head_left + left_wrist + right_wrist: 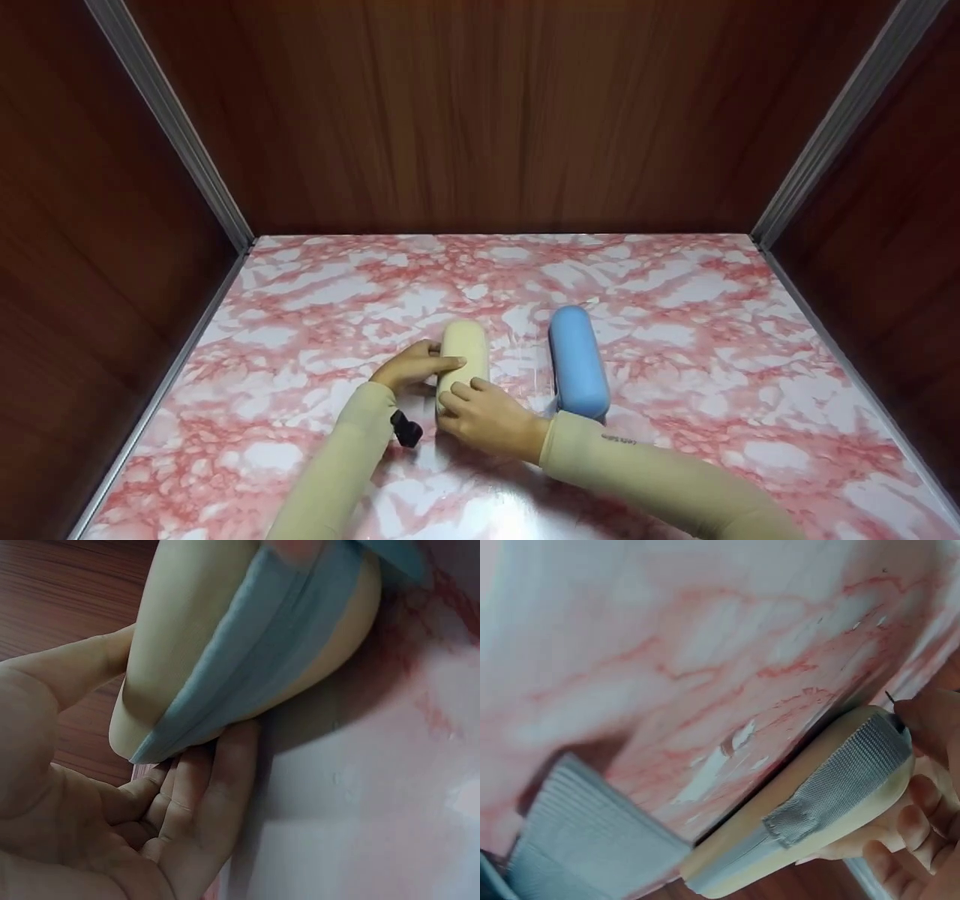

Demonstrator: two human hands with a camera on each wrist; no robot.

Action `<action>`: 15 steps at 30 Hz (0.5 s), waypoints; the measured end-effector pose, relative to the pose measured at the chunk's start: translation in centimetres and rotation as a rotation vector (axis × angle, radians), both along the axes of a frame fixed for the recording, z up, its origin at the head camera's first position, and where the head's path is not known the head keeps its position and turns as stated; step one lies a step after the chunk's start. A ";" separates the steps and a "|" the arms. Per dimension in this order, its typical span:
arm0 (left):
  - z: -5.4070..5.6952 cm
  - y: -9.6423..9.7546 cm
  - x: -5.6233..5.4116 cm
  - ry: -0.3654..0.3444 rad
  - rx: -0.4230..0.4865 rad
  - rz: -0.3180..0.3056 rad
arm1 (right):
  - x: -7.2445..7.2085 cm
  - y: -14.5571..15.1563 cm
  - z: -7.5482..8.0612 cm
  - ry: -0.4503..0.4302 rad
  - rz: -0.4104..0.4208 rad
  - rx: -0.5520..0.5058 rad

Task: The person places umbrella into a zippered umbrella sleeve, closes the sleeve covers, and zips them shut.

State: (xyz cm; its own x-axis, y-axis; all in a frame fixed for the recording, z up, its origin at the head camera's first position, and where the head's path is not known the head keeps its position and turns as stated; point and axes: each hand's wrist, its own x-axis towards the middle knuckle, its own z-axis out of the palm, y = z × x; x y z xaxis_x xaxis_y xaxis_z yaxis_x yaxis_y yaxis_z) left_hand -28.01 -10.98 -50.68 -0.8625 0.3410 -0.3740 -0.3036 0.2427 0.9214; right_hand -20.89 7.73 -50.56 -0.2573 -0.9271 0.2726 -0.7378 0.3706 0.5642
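Observation:
A long pale yellow case (465, 341) with rounded ends lies on the table in front of me. My left hand (412, 366) grips its left side, thumb across the top and fingers low along the side, as the left wrist view shows. There a grey-blue fabric band (281, 622) runs along the case's side. My right hand (491, 421) holds the near end with curled fingers. In the right wrist view its fingertips (919, 716) pinch at the end of a grey ribbed strip (840, 780), where a thin dark tip sticks out.
A similar blue case (579, 364) lies to the right, just beyond my right wrist. The red-and-white marbled table (300, 315) is bounded by dark wood panels (487, 112) at the back and both sides. A small black device (406, 429) sits at my left wrist.

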 end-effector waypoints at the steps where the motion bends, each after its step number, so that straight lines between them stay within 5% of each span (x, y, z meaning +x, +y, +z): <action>1: 0.0 0.0 0.0 -0.001 -0.001 0.003 | 0.1 -0.1 -0.1 0.018 -0.004 0.017; 15: 0.1 0.0 0.2 0.004 0.001 0.010 | 0.4 -0.7 -0.5 0.102 0.027 0.015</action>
